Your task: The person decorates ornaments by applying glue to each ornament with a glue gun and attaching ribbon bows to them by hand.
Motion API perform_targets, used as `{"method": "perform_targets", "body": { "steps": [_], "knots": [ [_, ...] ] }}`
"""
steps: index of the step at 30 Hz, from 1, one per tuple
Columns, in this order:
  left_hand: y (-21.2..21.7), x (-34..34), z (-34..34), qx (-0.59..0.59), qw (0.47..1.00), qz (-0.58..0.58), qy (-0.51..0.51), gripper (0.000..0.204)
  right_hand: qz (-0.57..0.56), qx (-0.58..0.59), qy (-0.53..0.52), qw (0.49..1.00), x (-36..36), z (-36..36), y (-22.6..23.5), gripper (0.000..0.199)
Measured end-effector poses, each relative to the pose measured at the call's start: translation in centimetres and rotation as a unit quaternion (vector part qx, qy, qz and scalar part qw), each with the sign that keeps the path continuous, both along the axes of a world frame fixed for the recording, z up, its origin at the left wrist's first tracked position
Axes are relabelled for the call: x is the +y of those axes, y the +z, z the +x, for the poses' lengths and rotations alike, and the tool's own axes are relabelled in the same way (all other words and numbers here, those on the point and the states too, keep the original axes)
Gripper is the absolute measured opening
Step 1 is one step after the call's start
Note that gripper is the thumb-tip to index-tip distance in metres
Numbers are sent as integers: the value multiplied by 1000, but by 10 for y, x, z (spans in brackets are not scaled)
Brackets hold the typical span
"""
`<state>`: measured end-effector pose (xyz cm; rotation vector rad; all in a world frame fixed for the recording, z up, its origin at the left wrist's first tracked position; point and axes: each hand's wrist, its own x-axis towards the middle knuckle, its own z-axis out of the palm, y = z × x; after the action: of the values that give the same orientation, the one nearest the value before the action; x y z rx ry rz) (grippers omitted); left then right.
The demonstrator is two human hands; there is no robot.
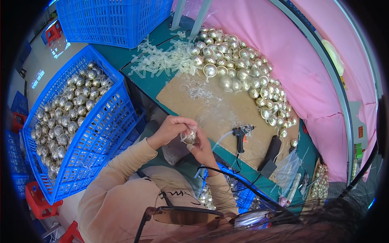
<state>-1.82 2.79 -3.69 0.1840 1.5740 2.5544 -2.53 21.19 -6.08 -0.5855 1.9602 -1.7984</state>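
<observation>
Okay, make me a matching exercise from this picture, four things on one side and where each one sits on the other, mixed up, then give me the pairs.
Things:
1. Single silver bell
2. Black glue gun
3. Blue crate of bells
4. Pale ribbon scraps

Places:
A. Lying on the brown board
B. Far side of the green table, beside the heap of bells
C. Held between both hands
D. To the person's left, beside the table

Pairs: 1-C, 2-A, 3-D, 4-B

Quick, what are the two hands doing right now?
Left hand: closed around the small silver bell, gripping it from the top.
Right hand: fingers pinching the same bell from below.
</observation>
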Motion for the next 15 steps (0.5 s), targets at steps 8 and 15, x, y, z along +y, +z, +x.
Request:
{"method": "perform_targets", "body": {
  "steps": [8,15],
  "knots": [
    [8,11,7,106,993,-50,15,26,-108,-87,16,990,-2,5,10,70],
    [3,11,8,168,983,-64,41,25,-138,-117,32,983,-2,8,26,66]
  ]
}}
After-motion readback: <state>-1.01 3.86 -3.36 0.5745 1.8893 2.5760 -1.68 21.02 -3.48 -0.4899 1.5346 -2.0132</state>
